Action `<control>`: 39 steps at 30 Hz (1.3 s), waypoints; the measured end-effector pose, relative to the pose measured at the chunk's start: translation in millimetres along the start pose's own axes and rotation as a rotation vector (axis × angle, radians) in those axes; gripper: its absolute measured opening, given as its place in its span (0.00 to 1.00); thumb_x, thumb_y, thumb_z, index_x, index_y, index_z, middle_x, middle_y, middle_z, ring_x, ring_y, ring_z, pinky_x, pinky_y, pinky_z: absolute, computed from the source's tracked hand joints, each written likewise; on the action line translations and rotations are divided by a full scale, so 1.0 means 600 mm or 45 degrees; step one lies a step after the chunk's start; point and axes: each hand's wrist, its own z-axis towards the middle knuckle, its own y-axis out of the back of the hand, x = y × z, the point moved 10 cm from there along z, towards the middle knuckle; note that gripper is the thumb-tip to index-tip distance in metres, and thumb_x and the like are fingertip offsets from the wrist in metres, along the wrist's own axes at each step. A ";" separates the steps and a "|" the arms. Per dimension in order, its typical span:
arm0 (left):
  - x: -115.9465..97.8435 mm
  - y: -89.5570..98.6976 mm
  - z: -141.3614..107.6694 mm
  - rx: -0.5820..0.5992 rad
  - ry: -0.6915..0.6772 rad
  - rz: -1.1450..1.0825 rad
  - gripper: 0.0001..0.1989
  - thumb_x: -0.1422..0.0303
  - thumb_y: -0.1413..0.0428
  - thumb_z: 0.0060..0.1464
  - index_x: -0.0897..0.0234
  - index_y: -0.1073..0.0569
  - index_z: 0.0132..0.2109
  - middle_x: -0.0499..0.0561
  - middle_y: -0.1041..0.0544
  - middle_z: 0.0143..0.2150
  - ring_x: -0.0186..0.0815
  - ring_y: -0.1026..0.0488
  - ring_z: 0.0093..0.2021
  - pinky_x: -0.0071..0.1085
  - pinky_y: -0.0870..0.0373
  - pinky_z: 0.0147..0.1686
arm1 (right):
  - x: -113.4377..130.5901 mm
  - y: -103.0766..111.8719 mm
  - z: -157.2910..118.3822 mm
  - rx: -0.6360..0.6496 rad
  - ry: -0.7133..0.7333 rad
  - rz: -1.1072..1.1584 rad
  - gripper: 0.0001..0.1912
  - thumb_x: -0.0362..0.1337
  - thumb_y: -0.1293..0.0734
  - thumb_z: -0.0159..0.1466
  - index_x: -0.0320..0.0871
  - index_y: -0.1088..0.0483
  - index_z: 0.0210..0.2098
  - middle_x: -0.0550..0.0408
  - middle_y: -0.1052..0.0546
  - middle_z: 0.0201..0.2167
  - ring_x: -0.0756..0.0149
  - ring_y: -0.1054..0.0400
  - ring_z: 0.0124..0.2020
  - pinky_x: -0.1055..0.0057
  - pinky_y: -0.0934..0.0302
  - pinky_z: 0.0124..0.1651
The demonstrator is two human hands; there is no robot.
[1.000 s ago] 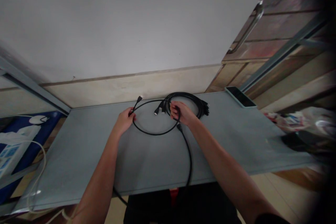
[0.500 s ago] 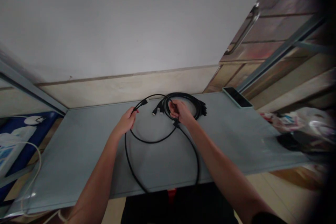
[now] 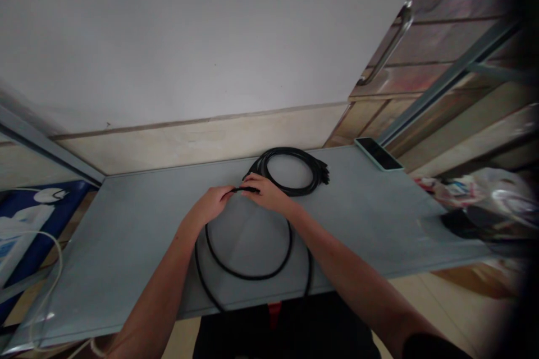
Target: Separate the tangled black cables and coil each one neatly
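A long black cable (image 3: pixel 252 275) lies in loops on the grey table (image 3: pixel 126 235) in front of me. My left hand (image 3: pixel 213 205) and my right hand (image 3: pixel 267 193) meet above the loops, and both pinch the same stretch of this cable between them. One loop hangs over the table's near edge. Behind my right hand lies a coiled bundle of black cables (image 3: pixel 295 171), flat on the table and apart from my fingers.
A dark phone in a pale green case (image 3: pixel 378 153) lies at the table's far right corner. White cable and a blue box (image 3: pixel 25 224) sit off the left edge. Clutter (image 3: pixel 484 202) lies to the right, a wooden door with a handle (image 3: pixel 391 45) behind.
My hands came together toward the table's middle, away from the coiled bundle. The cable now forms loops nearer to me, and its plug end is no longer seen sticking up.
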 end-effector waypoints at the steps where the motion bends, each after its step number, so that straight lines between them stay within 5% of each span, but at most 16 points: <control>1: -0.007 -0.005 0.001 0.018 -0.004 -0.012 0.16 0.67 0.52 0.62 0.58 0.21 0.48 0.54 0.19 0.46 0.43 0.23 0.47 0.36 0.31 0.49 | 0.002 -0.011 0.000 0.059 0.010 -0.024 0.11 0.37 0.35 0.66 0.44 0.23 0.46 0.48 0.24 0.41 0.61 0.30 0.43 0.64 0.36 0.47; 5: -0.016 -0.008 0.004 0.016 0.042 -0.019 0.15 0.66 0.52 0.62 0.59 0.21 0.48 0.54 0.19 0.46 0.42 0.23 0.45 0.35 0.30 0.48 | -0.010 -0.017 0.001 0.083 -0.033 -0.151 0.09 0.34 0.37 0.67 0.44 0.23 0.40 0.50 0.22 0.35 0.62 0.29 0.38 0.66 0.39 0.44; 10: -0.004 0.030 0.001 -0.124 0.056 -0.167 0.18 0.61 0.51 0.63 0.61 0.21 0.50 0.53 0.19 0.48 0.42 0.24 0.48 0.35 0.31 0.50 | -0.030 0.035 0.002 -0.106 -0.113 -0.194 0.10 0.39 0.38 0.68 0.45 0.24 0.38 0.50 0.22 0.35 0.62 0.30 0.37 0.68 0.41 0.42; 15: 0.048 0.056 -0.013 -0.174 0.292 -0.247 0.23 0.55 0.50 0.61 0.65 0.22 0.52 0.50 0.20 0.28 0.39 0.23 0.29 0.32 0.28 0.33 | -0.056 0.101 -0.005 -0.310 -0.213 -0.254 0.10 0.39 0.36 0.67 0.44 0.26 0.32 0.52 0.25 0.29 0.64 0.34 0.31 0.70 0.45 0.36; 17: 0.059 0.062 -0.015 -0.218 0.310 -0.202 0.23 0.55 0.50 0.60 0.65 0.22 0.52 0.50 0.19 0.31 0.39 0.23 0.31 0.33 0.28 0.34 | -0.066 0.111 -0.009 -0.343 -0.245 -0.249 0.11 0.38 0.36 0.67 0.44 0.28 0.29 0.54 0.27 0.25 0.66 0.36 0.27 0.71 0.47 0.34; 22: 0.062 0.066 -0.009 -0.288 0.212 -0.089 0.19 0.58 0.49 0.60 0.63 0.20 0.48 0.54 0.19 0.49 0.44 0.24 0.50 0.37 0.31 0.52 | -0.066 0.092 -0.009 -0.241 -0.250 -0.131 0.09 0.37 0.35 0.66 0.44 0.26 0.30 0.56 0.26 0.24 0.68 0.36 0.26 0.72 0.48 0.32; 27: 0.055 0.056 -0.010 -0.173 0.192 -0.073 0.19 0.60 0.49 0.60 0.63 0.21 0.51 0.55 0.21 0.51 0.44 0.24 0.51 0.40 0.32 0.54 | -0.031 0.047 -0.005 -0.053 -0.184 0.007 0.11 0.37 0.38 0.68 0.45 0.26 0.46 0.51 0.21 0.40 0.64 0.29 0.37 0.70 0.41 0.40; 32: 0.016 0.022 -0.009 -0.003 0.106 -0.116 0.15 0.63 0.48 0.60 0.58 0.20 0.47 0.51 0.18 0.47 0.43 0.22 0.46 0.37 0.30 0.50 | -0.008 -0.029 -0.007 0.180 -0.163 0.063 0.11 0.35 0.40 0.69 0.43 0.26 0.41 0.52 0.22 0.34 0.65 0.30 0.35 0.71 0.41 0.39; 35: -0.006 0.004 -0.002 0.016 0.053 -0.093 0.14 0.64 0.49 0.61 0.58 0.19 0.44 0.52 0.17 0.42 0.42 0.21 0.41 0.35 0.29 0.45 | -0.018 -0.043 -0.006 0.149 -0.232 0.062 0.12 0.33 0.41 0.69 0.42 0.27 0.34 0.54 0.24 0.29 0.67 0.32 0.32 0.72 0.43 0.37; 39: -0.001 0.020 0.002 -0.134 0.102 -0.163 0.16 0.60 0.47 0.60 0.59 0.19 0.47 0.51 0.18 0.46 0.42 0.23 0.46 0.35 0.30 0.48 | -0.029 -0.014 0.001 0.008 -0.276 0.118 0.14 0.33 0.43 0.68 0.42 0.30 0.30 0.56 0.27 0.27 0.69 0.34 0.29 0.73 0.44 0.36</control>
